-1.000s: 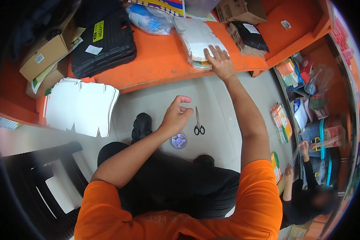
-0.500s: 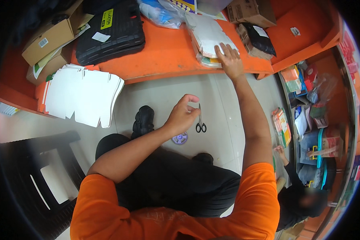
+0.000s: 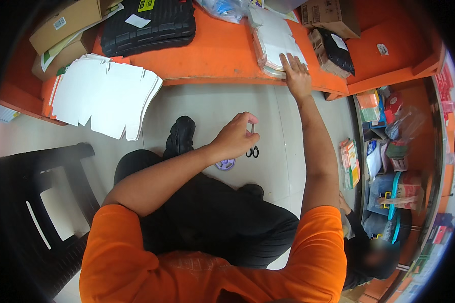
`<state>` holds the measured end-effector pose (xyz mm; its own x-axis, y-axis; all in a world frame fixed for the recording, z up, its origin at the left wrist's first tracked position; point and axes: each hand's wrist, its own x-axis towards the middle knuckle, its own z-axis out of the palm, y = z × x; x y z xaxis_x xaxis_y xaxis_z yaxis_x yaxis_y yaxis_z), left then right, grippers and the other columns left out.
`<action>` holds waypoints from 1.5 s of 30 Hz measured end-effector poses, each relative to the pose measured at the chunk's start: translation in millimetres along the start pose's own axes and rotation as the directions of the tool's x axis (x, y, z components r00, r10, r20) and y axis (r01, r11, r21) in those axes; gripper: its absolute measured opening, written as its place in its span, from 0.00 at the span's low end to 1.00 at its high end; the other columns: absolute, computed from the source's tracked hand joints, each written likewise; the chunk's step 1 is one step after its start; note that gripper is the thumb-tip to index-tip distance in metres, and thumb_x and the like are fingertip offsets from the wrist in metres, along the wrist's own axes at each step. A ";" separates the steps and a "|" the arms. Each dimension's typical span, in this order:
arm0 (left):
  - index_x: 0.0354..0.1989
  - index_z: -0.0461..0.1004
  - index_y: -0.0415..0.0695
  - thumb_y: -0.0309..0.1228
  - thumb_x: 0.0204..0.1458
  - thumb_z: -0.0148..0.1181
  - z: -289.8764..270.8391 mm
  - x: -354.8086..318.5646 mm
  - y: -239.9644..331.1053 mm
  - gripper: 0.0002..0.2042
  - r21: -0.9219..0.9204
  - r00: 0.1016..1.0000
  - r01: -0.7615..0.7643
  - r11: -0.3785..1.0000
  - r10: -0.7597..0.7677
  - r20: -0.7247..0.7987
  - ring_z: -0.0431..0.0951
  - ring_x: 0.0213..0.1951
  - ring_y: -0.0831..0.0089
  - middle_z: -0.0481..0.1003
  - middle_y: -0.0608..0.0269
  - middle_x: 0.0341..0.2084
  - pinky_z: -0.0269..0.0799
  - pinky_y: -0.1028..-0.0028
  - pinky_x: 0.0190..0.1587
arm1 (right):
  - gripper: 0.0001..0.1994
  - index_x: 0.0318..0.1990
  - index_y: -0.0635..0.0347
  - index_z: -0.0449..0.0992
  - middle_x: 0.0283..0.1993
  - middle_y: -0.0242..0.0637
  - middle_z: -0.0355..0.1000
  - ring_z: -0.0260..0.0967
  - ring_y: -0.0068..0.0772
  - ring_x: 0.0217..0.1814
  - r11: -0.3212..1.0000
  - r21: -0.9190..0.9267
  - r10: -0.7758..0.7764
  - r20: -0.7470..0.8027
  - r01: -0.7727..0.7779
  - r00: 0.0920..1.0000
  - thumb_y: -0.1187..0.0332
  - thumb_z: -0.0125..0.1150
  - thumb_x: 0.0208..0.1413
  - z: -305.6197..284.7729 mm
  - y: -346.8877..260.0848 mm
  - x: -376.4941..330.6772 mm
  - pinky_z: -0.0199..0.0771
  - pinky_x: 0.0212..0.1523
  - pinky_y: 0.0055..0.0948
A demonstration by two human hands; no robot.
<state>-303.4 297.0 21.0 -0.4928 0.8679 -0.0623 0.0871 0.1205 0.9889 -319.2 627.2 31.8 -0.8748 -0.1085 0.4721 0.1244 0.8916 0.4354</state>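
My right hand [image 3: 297, 76] reaches out to the orange shelf and rests flat, fingers spread, on the near end of a stack of white flat cardboard cut-outs [image 3: 274, 38]. Clear plastic shows along the stack's side. In front of my lap my left hand [image 3: 235, 136] hovers with its thumb and index finger curved apart, and nothing shows between them. Beneath it on the floor lie scissors with black handles [image 3: 253, 151], partly hidden by the hand. A purple round spool-like thing [image 3: 226, 164] sits on the floor by my left wrist.
A larger pile of white cut-outs [image 3: 106, 93] overhangs the orange shelf [image 3: 215, 65] at left. Behind it are a black tool case [image 3: 149, 30] and cardboard boxes [image 3: 68, 25]. A black plastic stool [image 3: 35, 197] stands left. Another person [image 3: 374, 257] is at lower right, beside stocked shelves.
The view has shifted, so the shelf appears higher. My left hand now covers more of the scissors. My right hand stays on the stack's near end.
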 end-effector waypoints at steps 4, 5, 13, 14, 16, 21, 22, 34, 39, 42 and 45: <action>0.56 0.63 0.36 0.31 0.54 0.58 2.2 0.0 -1.0 0.22 0.075 1.000 -0.012 0.997 0.011 0.021 0.78 0.45 0.64 0.67 0.50 0.54 0.73 0.66 0.50 | 0.32 0.65 0.43 0.66 0.62 0.40 0.69 0.69 0.48 0.63 1.000 -0.019 0.019 -0.002 -0.019 1.000 0.75 0.61 0.49 -1.7 -2.2 0.5 0.74 0.56 0.51; 0.56 0.63 0.36 0.31 0.54 0.58 2.8 0.1 -1.8 0.22 0.080 1.000 -0.006 0.997 0.004 0.023 0.78 0.45 0.64 0.67 0.49 0.54 0.73 0.66 0.50 | 0.32 0.65 0.43 0.66 0.62 0.39 0.69 0.69 0.47 0.62 0.999 -0.043 0.023 -0.007 -0.023 1.000 0.75 0.61 0.50 -2.3 -1.3 0.8 0.74 0.56 0.51; 0.56 0.63 0.36 0.30 0.54 0.59 2.4 0.7 -3.9 0.23 0.099 1.000 0.011 0.995 -0.012 0.005 0.79 0.44 0.63 0.66 0.49 0.55 0.73 0.66 0.50 | 0.24 0.59 0.46 0.73 0.56 0.37 0.76 0.75 0.43 0.55 0.994 -0.096 0.036 -0.203 -0.056 0.979 0.74 0.62 0.52 -28.4 17.2 32.8 0.77 0.53 0.40; 0.56 0.63 0.36 0.30 0.54 0.59 2.5 0.7 -3.7 0.23 0.098 1.000 0.012 0.995 -0.013 0.008 0.79 0.44 0.63 0.66 0.49 0.55 0.74 0.66 0.50 | 0.24 0.58 0.47 0.73 0.56 0.37 0.76 0.75 0.43 0.55 0.994 -0.090 0.035 -0.212 -0.055 0.977 0.75 0.62 0.52 -28.8 15.5 33.3 0.77 0.54 0.40; 0.56 0.62 0.35 0.29 0.54 0.59 2.7 -0.7 -2.5 0.23 0.099 1.000 0.018 0.995 -0.019 0.015 0.80 0.44 0.63 0.66 0.49 0.55 0.74 0.66 0.49 | 0.24 0.57 0.47 0.74 0.55 0.38 0.76 0.75 0.42 0.56 0.996 -0.076 0.036 -0.229 -0.055 0.973 0.76 0.62 0.51 -28.4 11.5 33.2 0.77 0.54 0.40; 0.56 0.63 0.36 0.30 0.54 0.60 2.8 -3.0 3.6 0.22 0.099 0.999 0.022 0.995 -0.025 0.036 0.80 0.44 0.64 0.66 0.48 0.54 0.75 0.66 0.49 | 0.24 0.56 0.48 0.74 0.56 0.35 0.75 0.75 0.41 0.55 0.996 -0.022 0.079 -0.316 -0.091 0.945 0.76 0.61 0.49 -24.2 13.9 27.5 0.78 0.53 0.41; 0.56 0.63 0.36 0.29 0.55 0.60 4.0 -2.2 3.1 0.22 0.092 0.999 0.021 0.996 -0.024 0.038 0.80 0.44 0.64 0.66 0.48 0.54 0.75 0.66 0.49 | 0.25 0.56 0.47 0.74 0.57 0.33 0.75 0.75 0.41 0.55 0.996 -0.015 0.076 -0.345 -0.086 0.936 0.76 0.62 0.48 -27.2 15.6 30.5 0.79 0.52 0.42; 0.55 0.63 0.36 0.29 0.54 0.61 11.5 -1.1 -10.2 0.23 0.129 0.999 -0.032 0.991 0.030 0.015 0.80 0.42 0.64 0.66 0.47 0.54 0.75 0.66 0.48 | 0.26 0.59 0.49 0.71 0.61 0.35 0.72 0.72 0.43 0.60 0.998 -0.059 -0.008 -0.134 0.000 0.991 0.73 0.61 0.50 -3.7 6.1 7.6 0.74 0.54 0.46; 0.55 0.62 0.35 0.30 0.53 0.61 10.7 -1.9 -10.9 0.23 0.126 0.999 -0.032 0.992 0.031 0.014 0.80 0.42 0.63 0.66 0.46 0.53 0.75 0.66 0.47 | 0.23 0.59 0.49 0.71 0.60 0.36 0.73 0.73 0.44 0.59 1.000 -0.032 -0.004 -0.100 0.000 0.995 0.72 0.57 0.53 4.1 -0.2 0.1 0.75 0.54 0.45; 0.55 0.62 0.35 0.30 0.53 0.61 11.5 -1.6 -14.5 0.23 0.152 0.999 -0.033 0.988 0.031 0.013 0.80 0.42 0.63 0.66 0.46 0.53 0.75 0.66 0.48 | 0.22 0.59 0.48 0.71 0.59 0.36 0.73 0.73 0.44 0.58 0.999 0.014 -0.029 -0.070 0.030 0.997 0.72 0.55 0.55 1.4 2.2 0.2 0.76 0.53 0.43; 0.56 0.62 0.35 0.31 0.53 0.61 10.6 -3.1 -13.0 0.24 0.141 1.000 -0.010 0.990 0.007 0.027 0.80 0.42 0.63 0.66 0.46 0.54 0.74 0.66 0.48 | 0.22 0.59 0.48 0.72 0.59 0.36 0.74 0.74 0.43 0.58 0.997 0.001 -0.076 -0.028 0.076 0.997 0.73 0.56 0.56 -10.3 7.3 5.8 0.78 0.53 0.39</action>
<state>-293.8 297.9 6.9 -0.4689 0.8813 -0.0593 0.2136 0.1782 0.9605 -318.6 628.5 45.6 -0.8683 -0.1880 0.4589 0.0573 0.8811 0.4694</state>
